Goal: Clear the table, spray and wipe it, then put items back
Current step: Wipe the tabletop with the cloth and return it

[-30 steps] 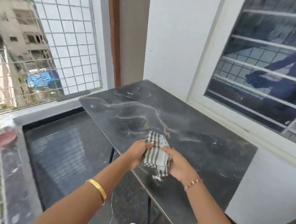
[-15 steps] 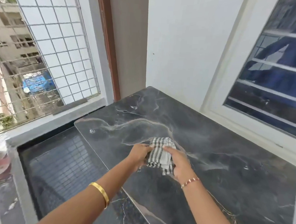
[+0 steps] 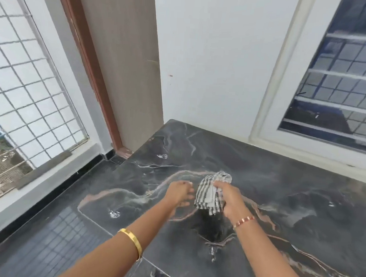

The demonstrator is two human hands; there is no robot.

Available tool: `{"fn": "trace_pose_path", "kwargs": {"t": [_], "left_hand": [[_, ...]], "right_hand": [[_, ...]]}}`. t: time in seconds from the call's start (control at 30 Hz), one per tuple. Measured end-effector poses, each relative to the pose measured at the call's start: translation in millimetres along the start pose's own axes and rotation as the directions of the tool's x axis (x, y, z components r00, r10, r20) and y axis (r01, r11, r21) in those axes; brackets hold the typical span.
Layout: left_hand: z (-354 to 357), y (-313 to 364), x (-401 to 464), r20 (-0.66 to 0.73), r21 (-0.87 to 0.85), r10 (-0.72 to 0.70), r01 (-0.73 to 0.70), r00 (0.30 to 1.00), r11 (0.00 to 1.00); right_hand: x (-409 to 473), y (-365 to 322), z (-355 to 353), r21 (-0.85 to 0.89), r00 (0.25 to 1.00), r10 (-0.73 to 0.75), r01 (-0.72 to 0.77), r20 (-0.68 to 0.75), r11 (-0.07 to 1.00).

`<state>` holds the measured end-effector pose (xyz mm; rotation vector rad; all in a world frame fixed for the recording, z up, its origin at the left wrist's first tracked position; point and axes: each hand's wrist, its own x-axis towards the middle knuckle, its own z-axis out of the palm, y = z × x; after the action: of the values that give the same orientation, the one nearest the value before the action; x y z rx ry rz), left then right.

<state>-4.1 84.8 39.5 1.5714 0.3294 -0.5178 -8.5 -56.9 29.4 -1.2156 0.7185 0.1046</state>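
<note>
A dark marble-patterned table fills the lower right of the head view, with nothing standing on it. My right hand grips a bunched grey-and-white striped cloth just above the tabletop. My left hand hovers just left of the cloth, fingers loosely curled and apart, holding nothing. A few small wet spots glint on the table surface.
A white wall and a barred window run behind the table. A wooden door frame stands at the back left corner. A grilled balcony opening is on the left, with dark glossy floor below.
My left hand has let go of the cloth and moved slightly left; the right hand alone holds it now. The view has tilted up and closer to the wall.
</note>
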Motion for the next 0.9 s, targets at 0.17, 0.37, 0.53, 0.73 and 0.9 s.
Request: {"fn": "trace_pose_path", "kwargs": {"t": [0.17,0.37,0.53,0.73,0.9], "left_hand": [[-52,9,36,0.020,0.035,0.002,-0.003,1.000,0.999],[-65,14,61,0.056,0.083,-0.009,0.004,0.998,0.997],[-59,22,71,0.019,0.147,0.030,-0.032,0.999,0.989],[-69,20,92,-0.039,0.349,0.152,-0.129,0.988,0.928],[-88,16,96,-0.040,0.414,0.189,-0.156,0.981,0.897]], "right_hand": [[10,8,42,-0.048,0.985,-0.085,0.078,-0.150,0.996],[23,9,60,-0.089,0.986,-0.069,0.056,-0.150,0.994],[39,-8,76,-0.328,0.973,-0.189,0.137,-0.131,0.935],[45,-12,108,-0.681,0.906,-0.420,0.281,-0.044,0.676],[61,19,129,-0.876,0.945,-0.282,0.273,0.167,0.398]]}}
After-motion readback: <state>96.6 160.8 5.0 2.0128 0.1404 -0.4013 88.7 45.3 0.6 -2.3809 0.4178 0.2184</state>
